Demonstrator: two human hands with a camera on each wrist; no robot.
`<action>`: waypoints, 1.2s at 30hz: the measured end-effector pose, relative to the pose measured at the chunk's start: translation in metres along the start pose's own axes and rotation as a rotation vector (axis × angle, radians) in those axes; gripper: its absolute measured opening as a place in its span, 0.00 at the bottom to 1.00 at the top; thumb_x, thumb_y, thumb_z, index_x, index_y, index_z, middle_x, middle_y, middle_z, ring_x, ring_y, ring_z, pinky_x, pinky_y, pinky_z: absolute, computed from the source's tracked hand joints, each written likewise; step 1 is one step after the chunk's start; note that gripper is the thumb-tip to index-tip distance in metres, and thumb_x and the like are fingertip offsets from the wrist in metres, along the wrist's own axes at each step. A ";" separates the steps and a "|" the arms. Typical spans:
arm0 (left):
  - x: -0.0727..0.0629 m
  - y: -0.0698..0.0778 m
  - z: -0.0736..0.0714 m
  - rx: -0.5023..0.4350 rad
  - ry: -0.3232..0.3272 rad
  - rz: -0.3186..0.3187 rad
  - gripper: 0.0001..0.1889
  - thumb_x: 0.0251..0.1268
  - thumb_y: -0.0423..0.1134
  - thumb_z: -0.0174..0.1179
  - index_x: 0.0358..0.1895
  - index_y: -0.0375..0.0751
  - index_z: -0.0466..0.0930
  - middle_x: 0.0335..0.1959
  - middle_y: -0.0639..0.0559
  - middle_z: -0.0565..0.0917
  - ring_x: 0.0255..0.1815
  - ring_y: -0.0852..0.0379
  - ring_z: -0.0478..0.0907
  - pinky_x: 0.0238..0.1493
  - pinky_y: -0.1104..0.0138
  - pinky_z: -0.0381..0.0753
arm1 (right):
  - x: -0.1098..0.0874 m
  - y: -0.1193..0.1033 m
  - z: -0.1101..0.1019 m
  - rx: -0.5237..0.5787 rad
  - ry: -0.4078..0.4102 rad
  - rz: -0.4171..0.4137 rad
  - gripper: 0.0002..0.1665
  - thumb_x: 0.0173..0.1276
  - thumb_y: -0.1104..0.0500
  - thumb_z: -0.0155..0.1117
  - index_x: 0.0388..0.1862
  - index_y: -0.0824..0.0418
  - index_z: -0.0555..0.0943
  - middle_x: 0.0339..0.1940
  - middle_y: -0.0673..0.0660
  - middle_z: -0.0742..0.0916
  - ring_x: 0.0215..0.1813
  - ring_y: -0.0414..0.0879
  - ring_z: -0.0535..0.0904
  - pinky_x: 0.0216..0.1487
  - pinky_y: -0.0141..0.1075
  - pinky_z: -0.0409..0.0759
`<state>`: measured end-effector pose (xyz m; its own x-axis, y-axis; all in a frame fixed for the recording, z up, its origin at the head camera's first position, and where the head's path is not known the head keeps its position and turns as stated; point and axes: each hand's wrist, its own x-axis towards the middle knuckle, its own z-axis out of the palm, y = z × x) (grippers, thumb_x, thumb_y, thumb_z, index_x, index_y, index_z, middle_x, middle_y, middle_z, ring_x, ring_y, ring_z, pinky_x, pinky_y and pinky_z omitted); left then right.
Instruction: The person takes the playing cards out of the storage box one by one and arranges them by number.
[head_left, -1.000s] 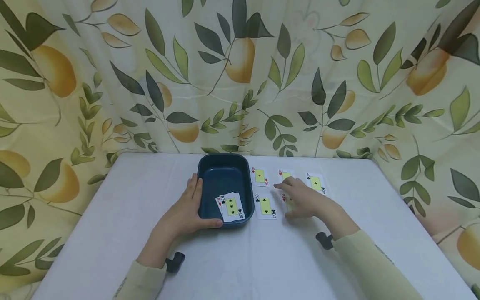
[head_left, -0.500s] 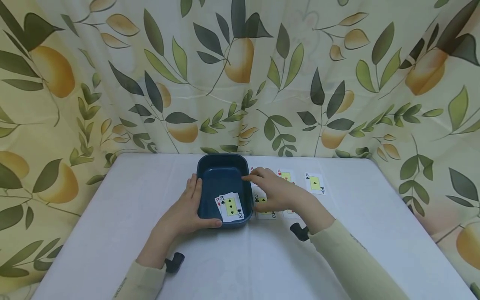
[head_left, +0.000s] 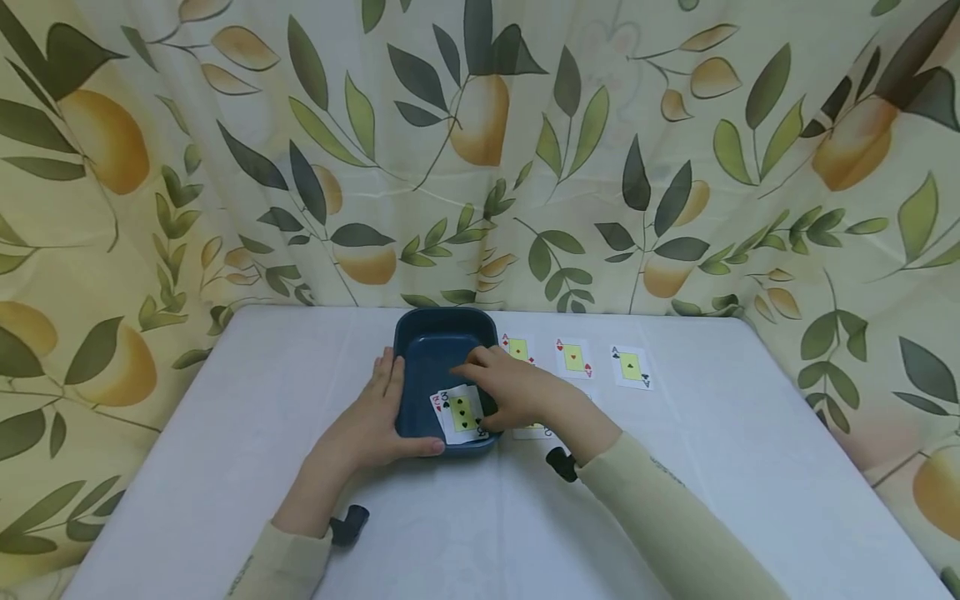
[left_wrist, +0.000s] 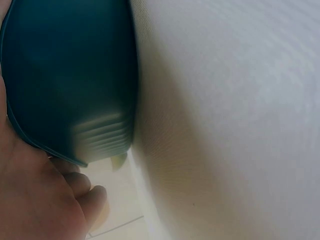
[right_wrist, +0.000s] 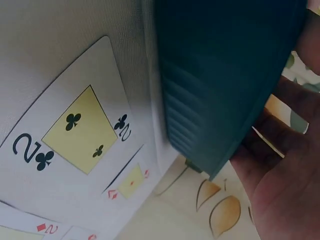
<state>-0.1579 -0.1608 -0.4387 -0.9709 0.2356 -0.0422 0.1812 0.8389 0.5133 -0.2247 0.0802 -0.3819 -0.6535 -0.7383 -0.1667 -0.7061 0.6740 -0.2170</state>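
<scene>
A dark blue rectangular tray stands at the table's middle. My left hand holds its near left corner, fingers along the left side and thumb on the near rim. My right hand reaches over the tray's right rim, with fingers and thumb spread apart. The thumb is right at the corner of a three of spades, the top one of a few overlapping playing cards in the tray. In the right wrist view, this hand's fingers bend over the tray rim, and a two of clubs lies outside it.
Right of the tray lie an ace of diamonds, an ace of hearts and an ace of clubs. A two of diamonds shows partly in the right wrist view. A white cloth covers the table; a fruit-patterned curtain hangs behind.
My right hand has moved left, from over the cards on the table to over the tray, uncovering the aces. The left hand and tray have stayed put.
</scene>
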 end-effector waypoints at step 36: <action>-0.001 -0.001 -0.002 0.007 -0.012 -0.005 0.76 0.35 0.84 0.61 0.81 0.40 0.33 0.82 0.45 0.29 0.83 0.45 0.32 0.74 0.43 0.58 | 0.043 -0.022 0.027 -0.214 -0.153 0.034 0.46 0.53 0.39 0.79 0.71 0.40 0.72 0.60 0.53 0.76 0.56 0.47 0.71 0.60 0.41 0.78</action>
<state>-0.1576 -0.1627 -0.4372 -0.9699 0.2373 -0.0550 0.1775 0.8433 0.5073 -0.2301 0.0324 -0.4099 -0.6404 -0.6994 -0.3173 -0.7369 0.6760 -0.0028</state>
